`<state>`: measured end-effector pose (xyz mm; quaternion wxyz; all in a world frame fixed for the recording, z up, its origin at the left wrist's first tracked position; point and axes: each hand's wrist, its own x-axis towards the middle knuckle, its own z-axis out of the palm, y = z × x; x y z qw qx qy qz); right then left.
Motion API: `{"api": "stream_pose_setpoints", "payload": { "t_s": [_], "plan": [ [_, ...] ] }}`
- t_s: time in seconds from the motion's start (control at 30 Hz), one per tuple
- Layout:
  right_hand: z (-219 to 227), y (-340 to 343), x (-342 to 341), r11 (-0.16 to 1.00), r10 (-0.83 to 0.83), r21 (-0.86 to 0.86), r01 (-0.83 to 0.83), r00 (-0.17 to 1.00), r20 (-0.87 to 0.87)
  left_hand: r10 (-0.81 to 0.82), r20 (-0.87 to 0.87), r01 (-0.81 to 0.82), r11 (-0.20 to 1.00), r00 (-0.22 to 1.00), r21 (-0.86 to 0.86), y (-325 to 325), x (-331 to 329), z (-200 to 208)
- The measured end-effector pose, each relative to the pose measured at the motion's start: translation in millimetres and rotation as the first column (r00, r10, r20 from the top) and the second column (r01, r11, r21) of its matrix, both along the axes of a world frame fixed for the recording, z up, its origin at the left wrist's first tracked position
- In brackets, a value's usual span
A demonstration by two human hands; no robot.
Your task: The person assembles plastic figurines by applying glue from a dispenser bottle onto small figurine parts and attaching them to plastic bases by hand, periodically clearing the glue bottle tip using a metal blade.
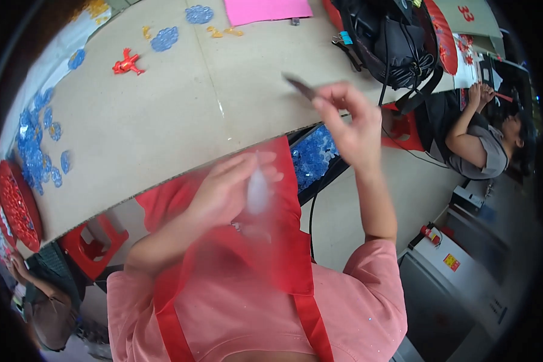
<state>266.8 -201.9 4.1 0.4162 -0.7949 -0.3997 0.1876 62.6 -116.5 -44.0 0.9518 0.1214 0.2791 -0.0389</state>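
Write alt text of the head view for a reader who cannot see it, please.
A person's right hand pinches a slim dark tool over a pale table; the left hand, blurred, is at a whitish object too smeared to identify. Blue translucent pieces and a red figure lie on the table.

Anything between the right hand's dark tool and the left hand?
Nothing visible. The dark tool in the right hand is over the table, the left hand over the red apron. A pale, blurred thing shows beside that hand, off the line between.
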Motion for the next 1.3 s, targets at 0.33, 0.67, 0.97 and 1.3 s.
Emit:
{"api": "stream_pose_setpoints", "payload": {
  "t_s": [0.33,0.67,0.97,1.3],
  "plan": [
    [-45,-30,-44,0.928,0.183,0.204,-0.31,0.86,0.477,0.032,-0.112,-0.024,0.997,0.993,0.069,-9,10,-1],
    [-53,-18,-51,0.929,0.134,0.217,-0.299,0.82,0.557,0.057,-0.182,-0.04,0.995,0.982,0.093,-12,14,-2],
    [-58,-15,-52,0.932,0.095,0.221,-0.289,0.781,0.618,0.036,-0.174,-0.017,0.994,0.984,0.109,-10,15,-2],
    [-58,-11,-55,0.942,0.074,0.207,-0.263,0.768,0.636,0.012,-0.198,0.022,0.986,0.98,0.167,-9,15,1]
  ]
}}
